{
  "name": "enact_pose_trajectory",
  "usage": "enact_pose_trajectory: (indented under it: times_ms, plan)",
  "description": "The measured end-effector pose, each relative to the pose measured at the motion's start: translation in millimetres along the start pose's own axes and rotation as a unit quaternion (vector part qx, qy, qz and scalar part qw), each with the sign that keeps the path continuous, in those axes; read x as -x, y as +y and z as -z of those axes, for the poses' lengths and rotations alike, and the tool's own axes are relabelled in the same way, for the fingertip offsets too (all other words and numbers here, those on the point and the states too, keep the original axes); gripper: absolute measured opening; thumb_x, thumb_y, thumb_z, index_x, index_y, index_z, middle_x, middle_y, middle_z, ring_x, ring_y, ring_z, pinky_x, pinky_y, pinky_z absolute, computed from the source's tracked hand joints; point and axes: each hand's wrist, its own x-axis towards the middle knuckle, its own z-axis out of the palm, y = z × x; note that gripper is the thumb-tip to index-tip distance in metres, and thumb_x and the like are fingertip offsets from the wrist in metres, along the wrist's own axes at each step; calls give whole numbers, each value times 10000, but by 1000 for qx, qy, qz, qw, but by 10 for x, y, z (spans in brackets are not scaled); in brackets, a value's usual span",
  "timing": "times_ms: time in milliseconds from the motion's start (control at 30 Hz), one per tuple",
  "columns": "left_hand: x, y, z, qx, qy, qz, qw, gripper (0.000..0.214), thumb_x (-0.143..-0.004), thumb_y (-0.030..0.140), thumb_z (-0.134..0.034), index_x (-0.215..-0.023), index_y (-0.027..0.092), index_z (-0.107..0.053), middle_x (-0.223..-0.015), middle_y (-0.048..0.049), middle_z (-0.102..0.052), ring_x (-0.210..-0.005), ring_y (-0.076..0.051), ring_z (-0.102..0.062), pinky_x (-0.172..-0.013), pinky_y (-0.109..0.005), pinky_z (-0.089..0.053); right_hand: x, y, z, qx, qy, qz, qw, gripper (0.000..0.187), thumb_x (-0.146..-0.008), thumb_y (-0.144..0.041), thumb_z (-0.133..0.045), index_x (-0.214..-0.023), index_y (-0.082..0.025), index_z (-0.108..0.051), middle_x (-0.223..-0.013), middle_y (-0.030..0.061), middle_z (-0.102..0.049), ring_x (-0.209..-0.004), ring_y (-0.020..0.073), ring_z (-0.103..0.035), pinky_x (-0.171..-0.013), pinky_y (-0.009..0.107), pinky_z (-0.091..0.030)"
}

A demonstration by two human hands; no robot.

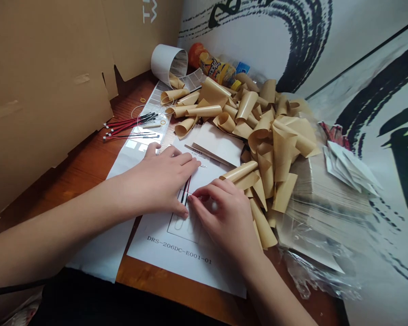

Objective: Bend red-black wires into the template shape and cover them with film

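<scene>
A printed white sheet [187, 267] marked DRS-206DC-E001-01 lies on the wooden table, with an outlined drawing on it. Over this sheet rests my left hand [159, 179], palm down with fingers stretched out and the thumb apart. A red-and-black wire lead [187, 186] runs along the paper between my two hands; part of it is hidden under the left one. My right hand [226, 213] pinches the lead's lower end between thumb and forefinger, just above the printed outline. A small pale-tipped piece [202, 166] shows by the left fingertips.
Many rolled brown paper pieces [246, 106] heap behind and right of the sheet. Similar wire leads [132, 123] lie at left on a label strip. Flat card stacks [321, 190], plastic wrapping [306, 267], a label roll [170, 61] and a bottle [214, 68] surround them. A cardboard box [47, 81] stands left.
</scene>
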Motion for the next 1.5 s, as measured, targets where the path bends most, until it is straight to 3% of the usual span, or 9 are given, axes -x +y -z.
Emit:
enact_pose_trajectory:
  times_ms: [833,1200,1500]
  plan:
    - [11,-7,-6,1,1,-6,1000,746,-713,555,-744,-1341,217,-527,-1456,-123,-537,-1345,-391,-396,-1113,-598,-209,0,36,-17,-36,-13,-19,999,129,-898,-232,-649,-775,-219,-689,-744,18,-623,-716,180,-570,-648,314,-382]
    - [15,0,-1,-8,-1,-6,1000,759,-746,534,-729,-1391,208,-496,-1491,-125,-509,-1356,-387,-390,-1111,-592,-222,46,-49,-37,67,6,16,998,156,-895,-220,-625,-744,-210,-665,-762,35,-632,-774,215,-557,-679,345,-296]
    - [48,-24,24,-10,-43,-4,999,854,-811,596,-633,-1528,224,-356,-1612,-128,-366,-1441,-392,-291,-1147,-594,-177,34,20,167,35,-78,43,995,111,-883,-155,-631,-847,-222,-712,-833,29,-681,-838,228,-560,-712,363,-311]
